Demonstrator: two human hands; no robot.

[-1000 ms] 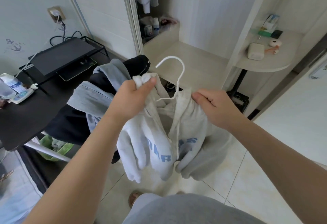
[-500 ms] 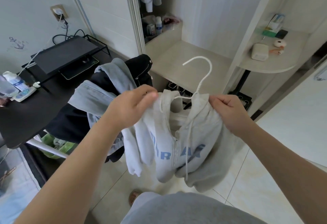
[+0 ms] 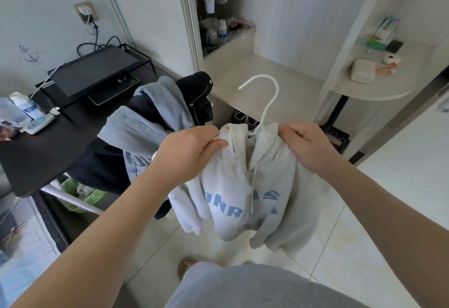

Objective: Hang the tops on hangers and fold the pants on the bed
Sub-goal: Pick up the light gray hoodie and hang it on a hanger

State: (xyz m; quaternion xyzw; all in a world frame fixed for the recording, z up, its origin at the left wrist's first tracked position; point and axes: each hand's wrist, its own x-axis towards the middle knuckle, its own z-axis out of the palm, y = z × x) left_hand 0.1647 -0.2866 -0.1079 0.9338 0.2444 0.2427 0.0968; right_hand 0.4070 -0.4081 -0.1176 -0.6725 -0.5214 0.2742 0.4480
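Head view, looking down past both forearms. Far left, the dark bench carries a couple of bottles at its near corner and a black stand further back, all well clear of the work. Draped over the bench's right end is a heap of clothes: pale blue denim on top, something black with a zip beneath. I take these for the garments still waiting, parked within arm's reach. Below the bench edge a green bin shows; what is in it I cannot make out.

The left hand has its fingers pinched shut on the left shoulder of the grey hoodie, right at the neck. The hoodie hangs in mid-air in front of the person, above the tiled floor, sleeves dangling and blue lettering facing up. The white hanger rises out of the collar, its hook free; its arms are hidden inside the cloth. The right hand has its fingers closed on the other shoulder. Gripping both sides like this looks meant to tug the fabric square over the hanger so it will not slide off.

Behind, the open wardrobe holds small jars on a ledge and pale clothes hanging above. Right, a rounded shelf carries a white box and oddments.
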